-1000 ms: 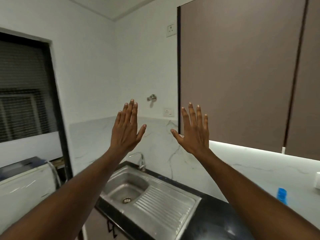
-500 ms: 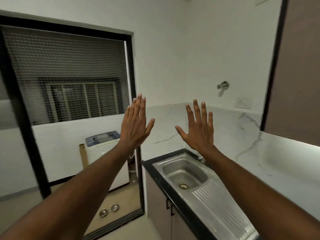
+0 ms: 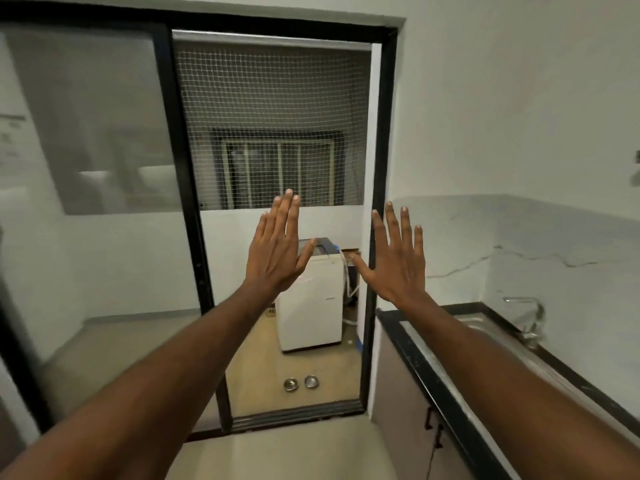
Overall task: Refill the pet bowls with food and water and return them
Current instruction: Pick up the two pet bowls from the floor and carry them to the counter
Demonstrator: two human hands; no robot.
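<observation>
Two small steel pet bowls sit side by side on the balcony floor just past the door track: the left bowl and the right bowl. What they hold is too small to make out. My left hand and my right hand are raised in front of me, backs toward the camera, fingers straight and spread, holding nothing. Both hands are well above and short of the bowls.
A black-framed sliding door stands open onto the balcony. A white washing machine stands behind the bowls. On the right, a black counter holds a steel sink with a tap. Cabinet doors lie below it.
The view has swung left from the sink and wall cabinets to the balcony doorway. The bowls are now centred and nearer. Both hands stay raised and spread.
</observation>
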